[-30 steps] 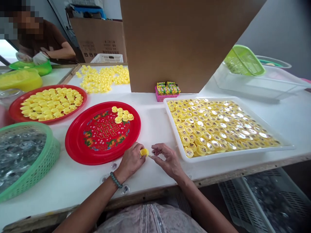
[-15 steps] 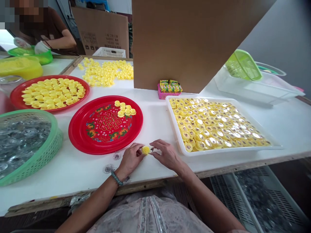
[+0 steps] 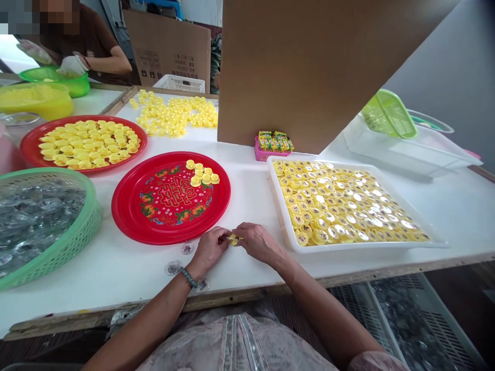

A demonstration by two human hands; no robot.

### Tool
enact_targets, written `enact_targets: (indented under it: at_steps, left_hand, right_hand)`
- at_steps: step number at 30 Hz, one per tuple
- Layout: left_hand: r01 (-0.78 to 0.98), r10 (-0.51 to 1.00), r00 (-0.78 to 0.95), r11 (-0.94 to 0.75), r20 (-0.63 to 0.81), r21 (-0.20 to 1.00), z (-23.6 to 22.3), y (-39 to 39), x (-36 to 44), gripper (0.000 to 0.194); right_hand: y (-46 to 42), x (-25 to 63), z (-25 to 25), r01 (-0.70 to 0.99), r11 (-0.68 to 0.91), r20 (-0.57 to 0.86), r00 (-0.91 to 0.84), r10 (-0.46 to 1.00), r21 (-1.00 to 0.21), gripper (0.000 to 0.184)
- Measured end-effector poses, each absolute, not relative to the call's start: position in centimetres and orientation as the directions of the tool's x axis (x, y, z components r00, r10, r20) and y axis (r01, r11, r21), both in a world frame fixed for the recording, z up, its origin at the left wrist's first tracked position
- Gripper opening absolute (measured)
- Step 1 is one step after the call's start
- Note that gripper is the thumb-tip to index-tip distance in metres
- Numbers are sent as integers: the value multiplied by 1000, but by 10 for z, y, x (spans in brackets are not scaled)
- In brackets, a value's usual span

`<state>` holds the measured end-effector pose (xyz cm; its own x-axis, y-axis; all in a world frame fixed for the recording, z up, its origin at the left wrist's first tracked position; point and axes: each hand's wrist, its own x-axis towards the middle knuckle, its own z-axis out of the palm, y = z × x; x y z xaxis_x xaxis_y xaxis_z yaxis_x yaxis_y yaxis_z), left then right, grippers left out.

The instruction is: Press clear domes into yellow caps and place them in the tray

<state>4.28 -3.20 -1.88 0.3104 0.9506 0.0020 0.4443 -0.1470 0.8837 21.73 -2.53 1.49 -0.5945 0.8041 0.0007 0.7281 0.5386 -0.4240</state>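
My left hand point(image 3: 211, 248) pinches a small yellow plastic cap point(image 3: 233, 239) above the table's near side. My right hand point(image 3: 258, 242) is closed at the same spot, its fingertips pressing a small clear disc with a print against the cap; the fingers mostly hide the disc. Close to my left wrist, a few clear round discs point(image 3: 172, 267) lie on the tabletop. Beyond my left hand is a red patterned tray point(image 3: 131, 221) with several yellow caps point(image 3: 206, 179) at its far right. On my right, a white tray point(image 3: 284, 221) is filled with yellow pieces bearing printed clear faces point(image 3: 320, 236).
A green basket point(image 3: 87, 232) of clear discs stands at left, with another red tray point(image 3: 27, 149) of yellow caps behind it. Loose yellow caps point(image 3: 170, 113) lie farther back. A cardboard panel point(image 3: 294, 77) rises beyond a pink basket point(image 3: 273, 154). A gloved co-worker point(image 3: 104, 56) sits at far left.
My right hand has moved left, bringing the clear disc up to the yellow cap in my left hand; the two hands now meet. The view has shifted slightly.
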Motion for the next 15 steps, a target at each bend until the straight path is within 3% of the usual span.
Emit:
enact_targets:
  at_steps: [15]
  left_hand:
    - [397, 959, 283, -95, -23, 913, -19, -27, 47, 21]
  right_hand:
    - [-24, 227, 4, 707, 619, -1, -659, 752, -343, 18]
